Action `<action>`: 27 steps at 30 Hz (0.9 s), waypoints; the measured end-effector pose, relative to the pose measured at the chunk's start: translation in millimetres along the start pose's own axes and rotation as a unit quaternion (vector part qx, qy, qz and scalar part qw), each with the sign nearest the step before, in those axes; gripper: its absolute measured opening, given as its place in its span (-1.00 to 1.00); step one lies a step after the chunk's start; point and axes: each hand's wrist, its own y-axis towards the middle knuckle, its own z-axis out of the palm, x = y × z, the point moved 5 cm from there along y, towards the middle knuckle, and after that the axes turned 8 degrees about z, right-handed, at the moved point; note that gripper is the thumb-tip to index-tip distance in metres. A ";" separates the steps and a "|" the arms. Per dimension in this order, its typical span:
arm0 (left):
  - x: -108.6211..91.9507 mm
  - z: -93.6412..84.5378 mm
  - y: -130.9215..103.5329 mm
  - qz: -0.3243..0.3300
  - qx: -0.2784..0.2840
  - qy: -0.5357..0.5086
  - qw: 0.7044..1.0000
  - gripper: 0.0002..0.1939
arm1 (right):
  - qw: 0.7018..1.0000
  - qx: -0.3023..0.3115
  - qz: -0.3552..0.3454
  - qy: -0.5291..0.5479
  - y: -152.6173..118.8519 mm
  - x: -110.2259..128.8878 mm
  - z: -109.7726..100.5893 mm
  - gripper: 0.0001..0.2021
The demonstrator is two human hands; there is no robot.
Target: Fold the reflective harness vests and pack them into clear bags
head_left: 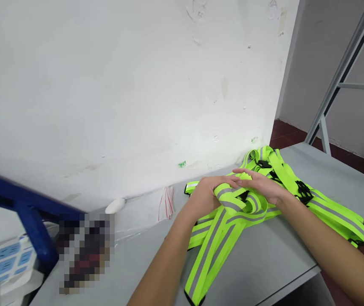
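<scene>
Bare forearms are slanting in on either side of the looped strap bundle. Behind the bundle a scuffed white wall is rising; beneath it a grey worktop is spreading. Far right of the bundle a metal frame is standing; far left of it, a blue metal bar. Just behind and right of the bundle a fluorescent strap pile is crowding that side; whether the two are joining, I cannot tell. Strap tails are running from the bundle toward the camera and slightly left, setting its long axis. Well left of the bundle a power strip is sitting, and nearer, a clear bag is lying. The left grip is curving over the bundle's left side, the right grip lying across its far right with straighter fingers; both are touching it, neither being nearer. Thumbs are hiding, so I cannot tell how firmly either is closing. Right of the bundle, black buckles are clustering.
</scene>
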 end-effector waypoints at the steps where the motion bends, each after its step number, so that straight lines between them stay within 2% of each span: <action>1: 0.3 -0.1 0.3 -0.008 -0.012 -0.024 1.000 -0.77 | 1.000 -0.006 -0.001 -0.001 0.0 -0.5 0.2 -0.41; 5: 3.1 -1.9 0.9 -0.046 -0.058 -0.097 0.993 -0.81 | 0.999 -0.005 0.012 0.031 -1.3 -3.0 4.7 -0.36; 8: 10.1 -7.8 -1.3 -0.089 -0.081 -0.078 0.990 -0.75 | 0.998 0.000 0.026 0.059 -2.3 -2.7 7.4 -0.35; 11: 19.0 -17.9 -5.6 -0.127 -0.113 -0.062 0.983 -0.71 | 0.996 -0.006 0.010 0.087 -3.1 2.1 6.3 -0.43; 15: 22.7 -33.2 -9.1 -0.094 -0.157 -0.062 0.981 -0.72 | 0.994 -0.010 -0.023 0.109 -6.9 9.6 2.0 -0.45; 17: 22.6 -38.3 -10.2 -0.083 -0.168 -0.065 0.980 -0.73 | 0.993 0.027 -0.035 0.112 -9.5 11.3 3.4 -0.39; 22: 20.7 -42.4 -10.6 -0.097 -0.192 -0.071 0.974 -0.73 | 0.962 0.205 -0.071 0.169 -15.2 11.1 13.7 -0.15; 24: 22.8 -41.6 -11.2 -0.123 -0.214 -0.077 0.966 -0.68 | 0.951 0.230 -0.078 0.191 -15.8 10.5 13.6 -0.07; 27: 29.3 -37.2 -12.7 -0.171 -0.253 -0.108 0.946 -0.62 | 0.945 0.220 -0.100 0.219 -16.8 12.9 9.8 -0.03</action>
